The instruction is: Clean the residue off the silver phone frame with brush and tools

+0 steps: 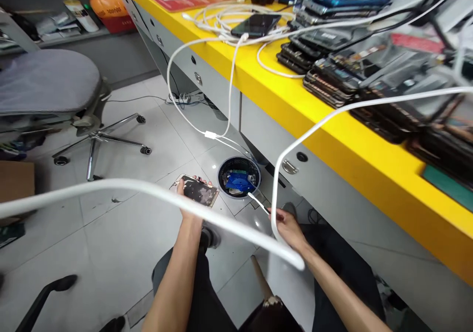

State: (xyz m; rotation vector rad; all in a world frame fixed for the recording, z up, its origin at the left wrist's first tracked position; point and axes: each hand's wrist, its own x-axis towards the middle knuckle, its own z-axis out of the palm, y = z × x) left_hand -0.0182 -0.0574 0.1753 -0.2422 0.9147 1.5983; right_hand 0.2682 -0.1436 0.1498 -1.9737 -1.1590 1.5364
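My left hand point(190, 205) holds a flat phone-like part point(199, 190) with a dark, patchy surface, thumb on its near edge. In my right hand point(286, 226) is a thin tool point(260, 203) with a white end, pointing up and left toward the rim of a round black bin point(220, 184). The tool and the phone part are apart. Inside the bin lie a blue piece point(239, 180) and other scraps. A thick white cable point(148, 188), close to the camera, crosses in front of my left wrist.
A yellow-edged workbench point(266, 95) runs along the right, carrying stacked phone parts point(336, 78), a dark phone point(256, 25) and coiled white cables. White cables hang off its edge point(229, 95). A grey wheeled chair point(48, 81) stands at left.
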